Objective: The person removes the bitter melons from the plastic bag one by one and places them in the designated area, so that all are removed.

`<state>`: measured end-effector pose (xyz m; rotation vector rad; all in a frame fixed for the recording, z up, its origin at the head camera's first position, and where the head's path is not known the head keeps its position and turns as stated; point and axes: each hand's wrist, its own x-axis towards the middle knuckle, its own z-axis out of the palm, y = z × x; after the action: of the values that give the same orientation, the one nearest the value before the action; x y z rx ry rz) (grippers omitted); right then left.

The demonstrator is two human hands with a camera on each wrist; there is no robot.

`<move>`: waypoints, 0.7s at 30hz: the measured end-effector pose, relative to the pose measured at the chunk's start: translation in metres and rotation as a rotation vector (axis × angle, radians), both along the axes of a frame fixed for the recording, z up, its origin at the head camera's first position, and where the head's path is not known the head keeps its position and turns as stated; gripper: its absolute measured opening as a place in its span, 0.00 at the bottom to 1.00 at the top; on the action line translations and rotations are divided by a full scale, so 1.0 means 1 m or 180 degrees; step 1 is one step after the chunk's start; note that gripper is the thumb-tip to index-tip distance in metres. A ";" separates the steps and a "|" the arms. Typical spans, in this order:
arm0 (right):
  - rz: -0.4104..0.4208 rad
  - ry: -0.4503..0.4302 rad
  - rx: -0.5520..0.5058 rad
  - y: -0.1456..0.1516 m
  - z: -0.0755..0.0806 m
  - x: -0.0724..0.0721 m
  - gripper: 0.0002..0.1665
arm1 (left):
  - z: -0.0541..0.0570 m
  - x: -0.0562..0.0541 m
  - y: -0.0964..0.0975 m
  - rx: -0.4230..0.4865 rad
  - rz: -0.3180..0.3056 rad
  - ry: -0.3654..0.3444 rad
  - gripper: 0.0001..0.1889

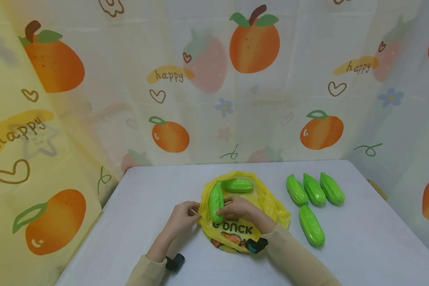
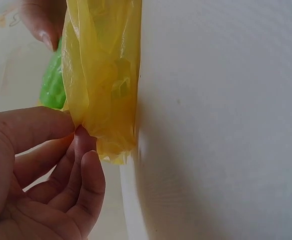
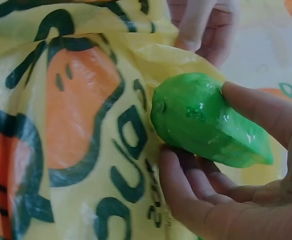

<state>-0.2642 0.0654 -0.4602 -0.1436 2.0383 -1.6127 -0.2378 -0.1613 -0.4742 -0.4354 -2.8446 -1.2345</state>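
Note:
A yellow plastic bag with dark print lies open on the white table. My left hand pinches its left edge between thumb and fingers, which the left wrist view shows close up. In my right hand is a glossy, ridged green toy cucumber, gripped between thumb and fingers over the bag's left part. The right wrist view shows the blunt end of this cucumber facing the camera. Another green cucumber lies sideways at the far side of the bag.
On the table, right of the bag, lie several more green cucumbers. A row of three is farther back, with a single cucumber nearer. A fruit-printed curtain hangs behind the table and along both sides.

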 end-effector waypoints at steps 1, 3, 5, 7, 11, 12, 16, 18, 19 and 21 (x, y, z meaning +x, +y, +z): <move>0.0005 0.0029 0.0018 0.001 0.001 0.001 0.38 | 0.000 0.000 0.000 -0.0002 0.0006 -0.0005 0.14; 0.0023 0.0059 0.0034 0.004 0.003 0.001 0.38 | 0.001 0.000 0.001 -0.0001 0.0011 -0.0021 0.15; 0.0042 0.0093 0.0071 0.006 0.005 0.002 0.36 | 0.001 0.000 0.001 0.0001 0.0023 -0.0027 0.15; 0.0066 0.0127 0.0104 0.009 0.008 0.003 0.35 | 0.001 -0.001 0.001 0.0000 0.0021 -0.0018 0.15; 0.0051 0.0157 0.0181 0.014 0.014 0.006 0.35 | 0.001 -0.001 0.001 -0.0003 0.0044 -0.0039 0.15; 0.0047 0.0151 0.0174 0.015 0.015 0.006 0.36 | 0.001 -0.001 0.001 -0.0006 0.0044 -0.0038 0.15; 0.0055 0.0126 0.0104 0.019 0.018 0.009 0.37 | 0.000 -0.001 0.001 -0.0012 0.0030 -0.0012 0.15; 0.0084 0.0126 0.0037 0.022 0.019 0.011 0.37 | -0.001 -0.001 0.000 -0.0003 0.0028 -0.0003 0.14; 0.0088 0.0126 0.0018 0.023 0.020 0.011 0.38 | -0.001 -0.002 0.000 0.0002 0.0030 -0.0003 0.14; 0.0104 0.0150 -0.0008 0.026 0.021 0.012 0.38 | -0.002 -0.002 0.000 0.0010 0.0038 -0.0010 0.14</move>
<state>-0.2520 0.0911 -0.4388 -0.2168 2.0587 -1.6065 -0.2400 -0.1614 -0.4759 -0.4162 -2.8433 -1.2385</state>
